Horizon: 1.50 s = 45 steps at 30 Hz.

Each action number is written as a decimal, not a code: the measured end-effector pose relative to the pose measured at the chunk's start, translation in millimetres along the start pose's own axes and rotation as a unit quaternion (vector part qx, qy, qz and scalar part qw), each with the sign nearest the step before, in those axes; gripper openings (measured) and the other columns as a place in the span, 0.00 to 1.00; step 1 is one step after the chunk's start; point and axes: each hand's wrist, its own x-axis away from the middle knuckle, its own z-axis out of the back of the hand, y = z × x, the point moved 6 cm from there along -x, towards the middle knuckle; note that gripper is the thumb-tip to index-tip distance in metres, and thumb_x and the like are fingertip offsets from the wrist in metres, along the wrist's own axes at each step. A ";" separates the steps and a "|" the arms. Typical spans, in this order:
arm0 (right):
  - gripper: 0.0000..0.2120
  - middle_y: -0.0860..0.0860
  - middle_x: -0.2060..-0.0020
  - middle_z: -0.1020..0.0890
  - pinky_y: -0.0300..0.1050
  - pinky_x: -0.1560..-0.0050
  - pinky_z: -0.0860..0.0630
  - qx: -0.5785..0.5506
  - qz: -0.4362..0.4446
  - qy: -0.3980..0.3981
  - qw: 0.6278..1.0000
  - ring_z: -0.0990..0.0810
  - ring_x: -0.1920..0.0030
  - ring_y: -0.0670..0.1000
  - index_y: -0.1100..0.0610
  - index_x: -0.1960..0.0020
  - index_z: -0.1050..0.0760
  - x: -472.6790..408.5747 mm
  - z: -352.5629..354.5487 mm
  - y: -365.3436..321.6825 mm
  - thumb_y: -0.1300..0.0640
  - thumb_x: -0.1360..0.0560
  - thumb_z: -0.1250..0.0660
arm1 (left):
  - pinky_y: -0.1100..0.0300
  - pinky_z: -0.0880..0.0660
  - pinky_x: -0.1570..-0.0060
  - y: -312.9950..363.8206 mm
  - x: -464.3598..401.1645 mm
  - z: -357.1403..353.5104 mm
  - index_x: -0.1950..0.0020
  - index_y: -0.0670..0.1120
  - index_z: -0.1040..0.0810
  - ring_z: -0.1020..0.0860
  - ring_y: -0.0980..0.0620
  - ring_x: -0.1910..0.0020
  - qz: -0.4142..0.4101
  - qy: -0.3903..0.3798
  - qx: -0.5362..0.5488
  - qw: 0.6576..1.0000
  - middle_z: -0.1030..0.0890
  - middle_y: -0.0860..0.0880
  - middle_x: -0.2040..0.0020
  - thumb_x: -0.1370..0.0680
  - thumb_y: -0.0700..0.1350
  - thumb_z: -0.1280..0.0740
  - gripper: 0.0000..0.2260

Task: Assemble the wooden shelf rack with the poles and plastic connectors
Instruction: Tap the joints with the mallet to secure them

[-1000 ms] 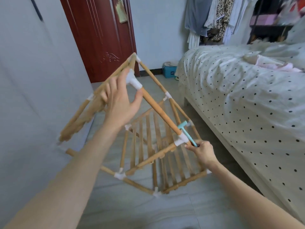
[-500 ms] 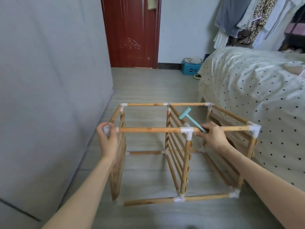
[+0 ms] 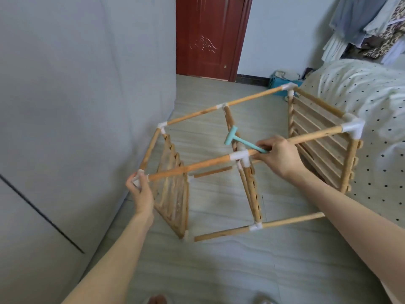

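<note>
Grey plank floor (image 3: 219, 270) under the wooden rack (image 3: 252, 194), teal box (image 3: 282, 84) beyond.

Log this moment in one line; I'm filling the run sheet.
left hand: grips corner connector | right hand: holds pole and mallet | rack: on floor

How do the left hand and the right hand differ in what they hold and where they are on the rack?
The left hand grips a white corner connector at the near left end of the top pole; the right hand grips that pole near its middle connector. The right hand also holds a teal plastic hammer; the left hand holds no tool. Both hands grip the same near top edge of the rack.
</note>
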 end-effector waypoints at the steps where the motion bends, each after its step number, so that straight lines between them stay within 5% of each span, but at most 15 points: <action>1: 0.10 0.53 0.55 0.21 0.44 0.56 0.28 0.013 0.023 -0.008 1.000 0.24 0.57 0.52 0.57 0.50 0.18 -4.6 -0.5 -14.8 0.59 0.31 0.26 | 0.53 0.33 0.45 -8.0 -0.7 9.8 0.41 0.51 0.37 0.30 0.50 0.46 0.003 -0.001 -0.008 1.000 0.30 0.48 0.44 0.19 0.56 0.44 0.12; 5: 0.10 0.52 0.53 0.22 0.52 0.54 0.22 0.067 0.118 -0.067 0.989 0.21 0.56 0.55 0.56 0.47 0.20 -4.2 -13.9 -65.5 0.57 0.29 0.28 | 0.54 0.32 0.46 -44.6 -0.7 44.5 0.37 0.39 0.31 0.26 0.43 0.46 0.038 -0.007 -0.134 0.990 0.25 0.44 0.50 0.19 0.51 0.42 0.18; 8: 0.11 0.52 0.50 0.24 0.53 0.53 0.23 0.118 0.155 -0.112 0.975 0.22 0.54 0.56 0.54 0.44 0.22 1.3 -31.2 -92.4 0.57 0.26 0.32 | 0.52 0.32 0.49 -64.2 5.4 53.0 0.43 0.34 0.29 0.25 0.41 0.49 0.095 -0.044 -0.210 0.972 0.22 0.38 0.51 0.23 0.56 0.41 0.24; 13: 0.13 0.52 0.48 0.27 0.54 0.51 0.24 0.150 0.190 -0.152 0.958 0.23 0.50 0.58 0.53 0.40 0.24 9.2 -57.3 -131.7 0.59 0.24 0.36 | 0.60 0.37 0.56 -64.4 -4.2 67.0 0.41 0.33 0.26 0.26 0.43 0.44 0.143 -0.130 -0.326 0.925 0.23 0.36 0.43 0.21 0.37 0.38 0.11; 16: 0.12 0.53 0.45 0.29 0.49 0.58 0.27 0.183 0.224 -0.174 0.941 0.22 0.51 0.59 0.56 0.39 0.25 17.3 -75.5 -155.4 0.60 0.22 0.40 | 0.55 0.31 0.43 -31.6 -11.1 71.4 0.38 0.34 0.27 0.27 0.40 0.39 0.107 -0.085 -0.310 0.941 0.25 0.37 0.39 0.22 0.31 0.42 0.14; 20: 0.14 0.54 0.42 0.32 0.50 0.58 0.26 0.188 0.279 -0.215 0.917 0.22 0.50 0.60 0.57 0.36 0.29 28.2 -95.6 -187.3 0.57 0.20 0.41 | 0.64 0.35 0.45 65.6 -15.4 74.0 0.36 0.38 0.28 0.29 0.43 0.36 -0.041 0.000 -0.199 0.979 0.26 0.40 0.35 0.22 0.31 0.46 0.17; 25: 0.17 0.53 0.38 0.33 0.55 0.47 0.25 0.165 0.341 -0.264 0.887 0.23 0.46 0.58 0.57 0.33 0.31 43.1 -114.1 -221.2 0.56 0.20 0.43 | 0.59 0.32 0.41 185.3 4.8 40.0 0.38 0.50 0.29 0.26 0.53 0.40 -0.176 -0.139 -0.143 0.964 0.23 0.50 0.42 0.18 0.47 0.45 0.11; 29: 0.18 0.47 0.25 0.46 0.48 0.44 0.27 0.189 0.389 -0.281 0.857 0.31 0.34 0.54 0.57 0.31 0.32 64.0 -124.1 -233.3 0.60 0.20 0.44 | 0.58 0.37 0.36 221.5 40.6 -13.3 0.25 0.49 0.41 0.29 0.57 0.38 -0.103 -0.356 -0.139 0.918 0.28 0.55 0.37 0.22 0.65 0.54 0.30; 31: 0.18 0.43 0.24 0.55 0.45 0.49 0.27 0.206 0.413 -0.292 0.838 0.35 0.31 0.51 0.53 0.31 0.31 78.3 -124.1 -230.9 0.60 0.21 0.42 | 0.57 0.34 0.35 225.3 52.0 -22.3 0.25 0.50 0.41 0.27 0.56 0.37 -0.087 -0.383 -0.164 0.905 0.31 0.54 0.32 0.26 0.69 0.49 0.36; 34: 0.20 0.43 0.24 0.60 0.45 0.55 0.27 0.225 0.441 -0.297 0.817 0.35 0.32 0.52 0.50 0.31 0.32 96.8 -115.7 -218.6 0.61 0.22 0.40 | 0.60 0.23 0.51 212.4 48.9 -6.3 0.37 0.51 0.33 0.18 0.57 0.51 -0.109 -0.343 -0.193 0.913 0.26 0.51 0.37 0.22 0.59 0.41 0.17; 37: 0.22 0.44 0.24 0.60 0.47 0.49 0.25 0.216 0.440 -0.288 0.823 0.36 0.31 0.52 0.52 0.31 0.31 104.5 -100.9 -200.6 0.63 0.23 0.38 | 0.56 0.22 0.52 197.8 49.4 -2.2 0.48 0.51 0.31 0.18 0.53 0.59 -0.121 -0.306 -0.186 0.926 0.24 0.48 0.47 0.19 0.49 0.41 0.03; 42: 0.19 0.48 0.23 0.53 0.47 0.43 0.25 0.198 0.386 -0.260 0.863 0.38 0.29 0.52 0.54 0.32 0.30 99.9 -65.5 -153.0 0.62 0.23 0.40 | 0.66 0.29 0.71 198.6 55.3 -19.1 0.43 0.43 0.31 0.22 0.55 0.69 -0.167 -0.194 -0.209 0.944 0.26 0.48 0.55 0.19 0.46 0.44 0.09; 45: 0.16 0.50 0.26 0.41 0.48 0.38 0.29 0.178 0.294 -0.225 0.912 0.35 0.31 0.53 0.56 0.35 0.28 88.1 -29.2 -113.6 0.60 0.22 0.41 | 0.69 0.28 0.72 199.2 59.9 -13.5 0.57 0.56 0.29 0.21 0.57 0.71 -0.219 -0.153 -0.202 0.942 0.23 0.51 0.60 0.19 0.51 0.44 0.08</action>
